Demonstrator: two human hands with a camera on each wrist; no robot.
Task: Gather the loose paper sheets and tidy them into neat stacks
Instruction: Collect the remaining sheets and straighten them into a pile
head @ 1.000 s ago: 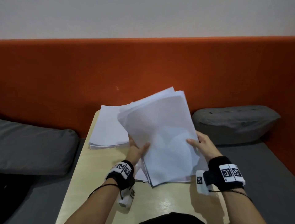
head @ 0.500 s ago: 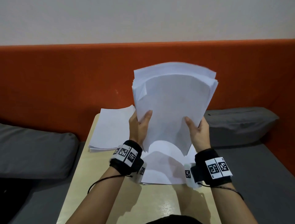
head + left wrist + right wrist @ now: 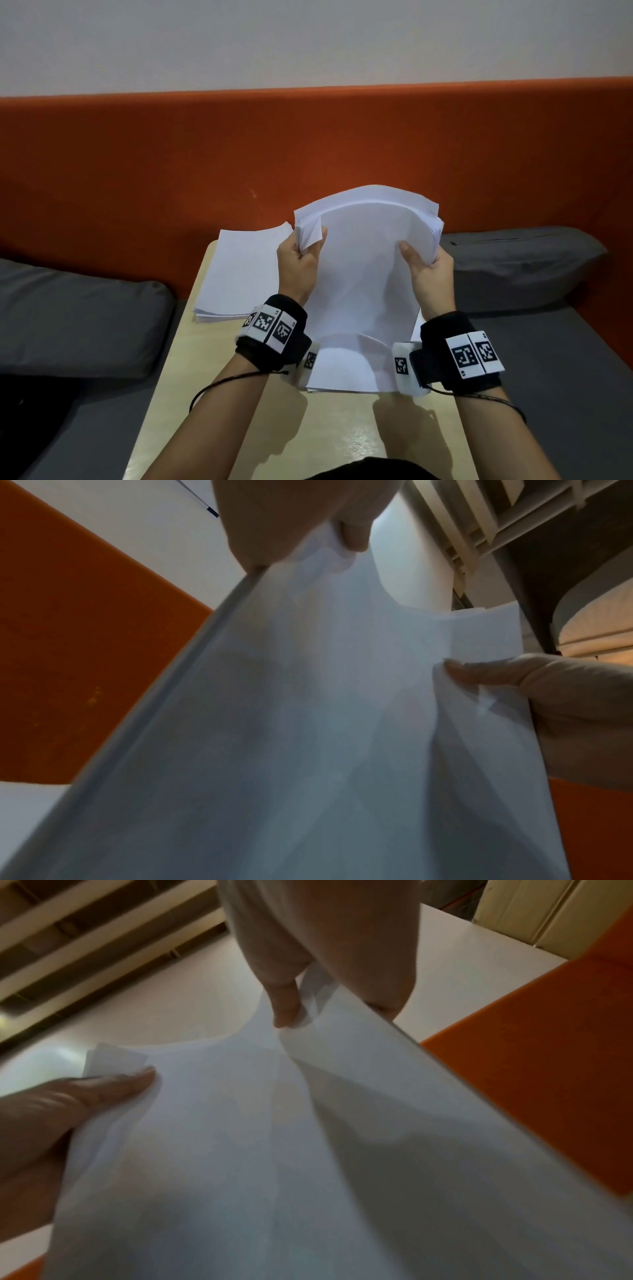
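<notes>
I hold a bundle of white paper sheets (image 3: 363,270) upright over the small wooden table (image 3: 329,431), its lower edge down on a sheet lying flat (image 3: 346,373). My left hand (image 3: 299,260) grips the bundle's left edge and my right hand (image 3: 428,270) grips the right edge, thumbs on the near face. The sheets bow towards me, and one corner is folded over by my left thumb. In the left wrist view the bundle (image 3: 308,723) fills the frame, and likewise in the right wrist view (image 3: 274,1150). A second stack of paper (image 3: 239,274) lies flat at the table's back left.
An orange padded backrest (image 3: 137,178) runs behind the table. Grey cushions lie on the left (image 3: 78,322) and the right (image 3: 520,260) of the grey seat. The table's near part shows bare wood.
The bundle was swung from lying tilted to upright and raised, then lowered until its bottom edge met the sheets on the table. Both hands have slid up its sides.
</notes>
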